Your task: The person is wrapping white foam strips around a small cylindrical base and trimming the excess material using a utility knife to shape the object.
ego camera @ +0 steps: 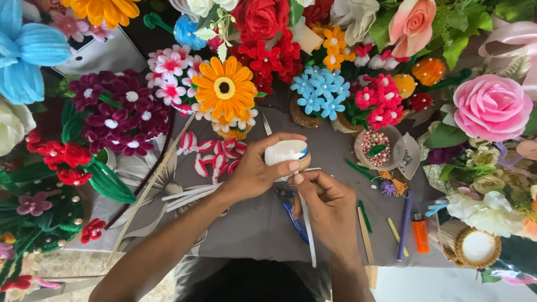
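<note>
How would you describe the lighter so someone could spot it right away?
Start at the big pink rose on the right and drop down to the grey cloth near its right edge. The lighter lies there, just right of a purple pen. It is the only bright orange thing on the cloth, short and boxy.

Single view, camera worn on my head, facing steeply down onto grey work cloth (263,223). Close range: my forearms enter from 6 o'clock, my left hand (254,170) and right hand (327,204) meet near frame centre. Far edge of table toward 12 o'clock, ringed by craft flowers (224,86) from 9 through 12 to 3 o'clock. My lap visible at 6 o'clock. No second view, hence no overlap.
</note>
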